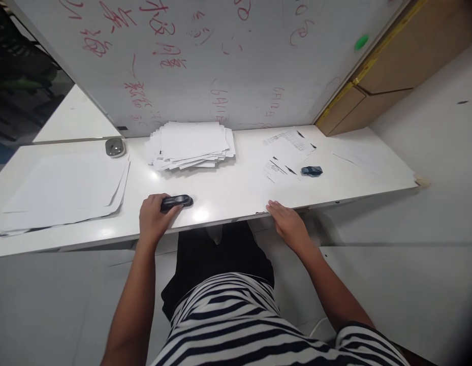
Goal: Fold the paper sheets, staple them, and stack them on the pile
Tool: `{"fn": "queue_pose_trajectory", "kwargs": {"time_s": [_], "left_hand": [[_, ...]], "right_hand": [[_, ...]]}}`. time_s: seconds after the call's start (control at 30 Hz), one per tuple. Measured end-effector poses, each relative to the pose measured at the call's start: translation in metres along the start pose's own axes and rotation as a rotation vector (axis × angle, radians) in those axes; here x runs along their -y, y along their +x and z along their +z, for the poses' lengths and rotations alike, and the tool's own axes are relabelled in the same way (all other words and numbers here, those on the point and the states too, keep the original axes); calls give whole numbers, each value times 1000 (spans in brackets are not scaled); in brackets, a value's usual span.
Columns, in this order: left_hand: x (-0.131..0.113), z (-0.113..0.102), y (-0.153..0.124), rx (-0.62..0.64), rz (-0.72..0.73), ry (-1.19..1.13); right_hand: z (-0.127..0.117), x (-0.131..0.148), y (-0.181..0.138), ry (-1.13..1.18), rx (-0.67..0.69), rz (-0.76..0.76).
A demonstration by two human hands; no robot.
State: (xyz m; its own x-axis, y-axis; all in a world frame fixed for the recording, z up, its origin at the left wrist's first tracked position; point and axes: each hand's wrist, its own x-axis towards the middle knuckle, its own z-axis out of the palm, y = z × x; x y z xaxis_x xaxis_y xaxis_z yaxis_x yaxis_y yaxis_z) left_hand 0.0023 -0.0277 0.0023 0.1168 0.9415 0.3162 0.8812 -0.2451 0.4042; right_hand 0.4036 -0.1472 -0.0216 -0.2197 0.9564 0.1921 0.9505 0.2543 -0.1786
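My left hand (154, 217) rests on the front part of the white table (236, 190) and is closed around the near end of a black stapler (177, 202), which lies flat on the table. My right hand (288, 223) lies at the table's front edge with its fingers stretched out flat, holding nothing. A messy stack of white paper (192, 145) sits behind the stapler near the whiteboard. A few printed sheets (287, 152) lie to the right, beyond my right hand.
A small dark blue object (311, 171) lies by the printed sheets. Large blank sheets (64, 190) cover the table's left end, with a small grey device (115, 147) behind them. A whiteboard (220, 56) with red writing stands at the back. Wooden cabinets (388, 66) stand at right.
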Motion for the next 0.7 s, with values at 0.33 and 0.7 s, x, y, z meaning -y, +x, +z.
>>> {"fn": "queue_pose_trajectory", "kwargs": {"time_s": [0.33,0.7], "left_hand": [[0,2,-3,-29,23,14],[-57,0,-56,107,73,-120]], "right_hand": [[-55,18,29,725,-856,618],[31,66,3,1438,-706,982]]}}
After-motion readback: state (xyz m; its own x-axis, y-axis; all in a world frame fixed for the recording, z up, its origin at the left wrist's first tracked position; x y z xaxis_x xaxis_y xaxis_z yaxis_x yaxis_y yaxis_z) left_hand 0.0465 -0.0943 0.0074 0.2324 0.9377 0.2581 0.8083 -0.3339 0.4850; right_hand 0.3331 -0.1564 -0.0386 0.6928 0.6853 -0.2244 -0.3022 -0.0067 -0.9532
